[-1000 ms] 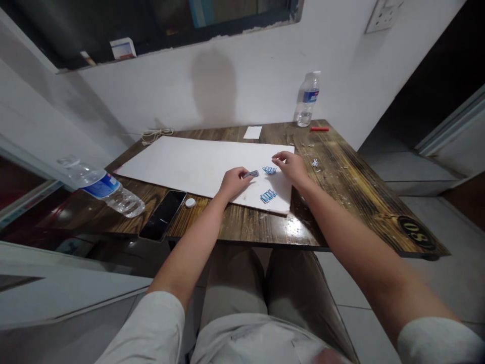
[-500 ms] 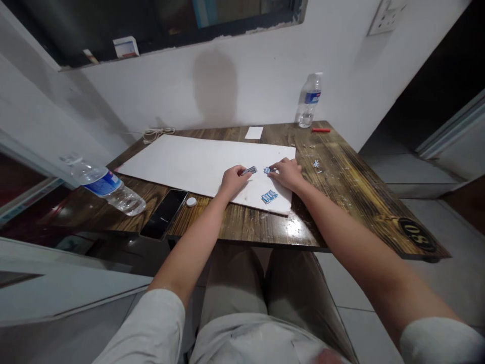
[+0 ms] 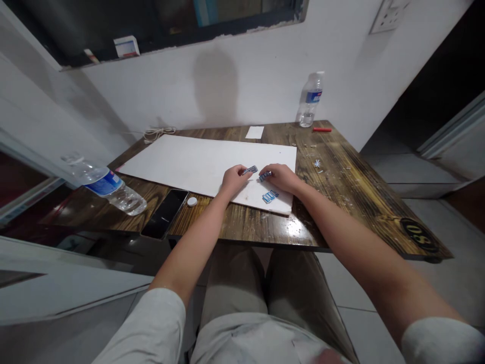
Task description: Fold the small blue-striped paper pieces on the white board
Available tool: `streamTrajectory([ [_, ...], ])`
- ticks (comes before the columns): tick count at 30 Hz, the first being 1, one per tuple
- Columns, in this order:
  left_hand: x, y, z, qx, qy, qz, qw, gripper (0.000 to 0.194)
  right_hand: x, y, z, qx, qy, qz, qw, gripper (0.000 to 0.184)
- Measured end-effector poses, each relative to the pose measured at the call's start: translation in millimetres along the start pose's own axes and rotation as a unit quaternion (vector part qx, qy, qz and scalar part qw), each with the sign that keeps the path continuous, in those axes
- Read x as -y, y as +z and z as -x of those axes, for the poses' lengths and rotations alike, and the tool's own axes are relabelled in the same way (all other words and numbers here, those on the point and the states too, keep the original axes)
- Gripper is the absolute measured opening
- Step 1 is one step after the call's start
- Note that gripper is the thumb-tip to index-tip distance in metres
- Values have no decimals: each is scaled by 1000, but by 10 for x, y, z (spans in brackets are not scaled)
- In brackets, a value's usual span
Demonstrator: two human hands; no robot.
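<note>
A blue-and-white cut-out (image 3: 270, 196) lay flat nearest the body, close to the near edge of the white board (image 3: 189, 167). The left hand (image 3: 234, 181) held a second cut-out (image 3: 250, 170) in a narrow pinch, while the right hand (image 3: 279, 178) was curled against a third cut-out (image 3: 265, 175), whether gripping it or only touching it being unclear. Being small and thin, the pieces could slip or crease under pressure, and the close hands could knock them together.
</note>
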State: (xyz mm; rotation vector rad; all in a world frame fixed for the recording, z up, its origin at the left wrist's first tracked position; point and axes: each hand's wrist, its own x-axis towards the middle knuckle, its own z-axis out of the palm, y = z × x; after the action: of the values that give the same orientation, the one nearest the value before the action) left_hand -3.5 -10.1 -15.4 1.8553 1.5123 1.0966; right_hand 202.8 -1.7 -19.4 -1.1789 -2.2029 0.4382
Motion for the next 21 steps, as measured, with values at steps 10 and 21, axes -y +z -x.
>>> streamTrajectory([
  [10,-62,-20,21,48,43,14,998,19,83,2,11,-101,101,-97,985,18],
  [21,-93,-4,74,54,36,-4,998,36,211,-16,15,-17,32,-110,993,23],
])
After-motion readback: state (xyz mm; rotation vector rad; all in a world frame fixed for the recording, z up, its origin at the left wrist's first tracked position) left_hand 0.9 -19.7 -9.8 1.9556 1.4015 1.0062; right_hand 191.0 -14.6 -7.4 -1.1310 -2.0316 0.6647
